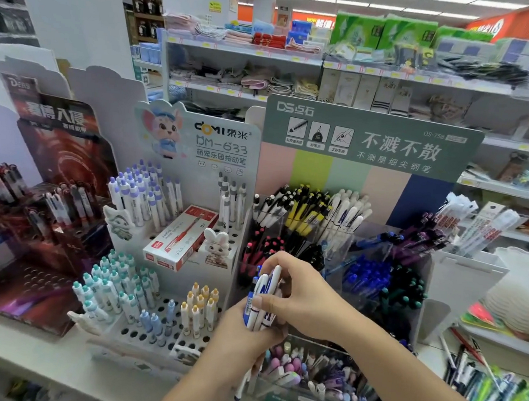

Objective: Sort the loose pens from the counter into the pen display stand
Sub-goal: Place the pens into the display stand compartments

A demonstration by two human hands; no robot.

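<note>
both hands are bunched round a bundle of white and blue pens (pixel 261 302) in front of the display stand (pixel 341 245): left hand (pixel 242 341) curled under, right hand (pixel 295 290) pinching the tops. light, stiff, probably slippery plastic, so i'd grab one mid-barrel.

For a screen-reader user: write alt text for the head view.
Both hands, left hand and right hand, hold a bundle of white-and-blue pens before a clear pen display stand. A white perforated pen rack stands beside it.
</note>
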